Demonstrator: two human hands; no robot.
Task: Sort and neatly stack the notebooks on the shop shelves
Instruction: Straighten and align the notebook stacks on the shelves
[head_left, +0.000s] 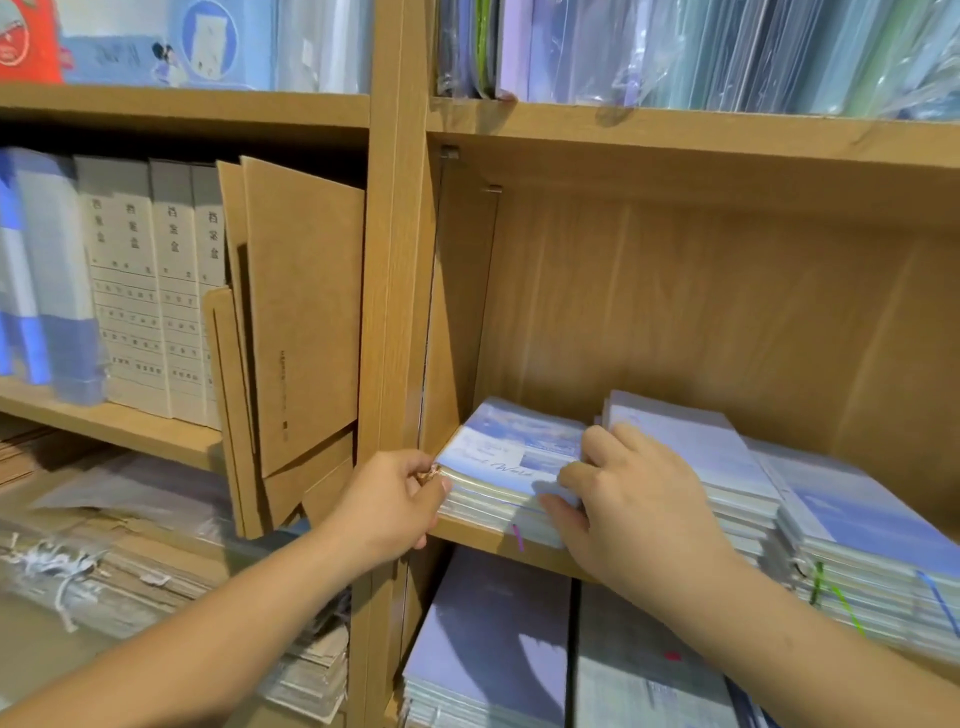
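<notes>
A stack of pale blue sky-patterned notebooks (511, 449) lies at the left end of the middle wooden shelf (488, 540). My left hand (392, 501) grips the stack's front left corner with curled fingers. My right hand (631, 496) holds the stack's right front side, thumb on its front edge and fingers curled over the top. A second stack (691, 441) sits just right of it, and a third, taller stack (878, 540) lies further right at the shelf's front.
A wooden upright (395, 260) divides the shelving. Left of it stand brown cardboard folders (301, 322) and white file boxes (150, 291). More notebooks (493, 644) lie on the shelf below. Plastic-wrapped books (727, 52) fill the top shelf.
</notes>
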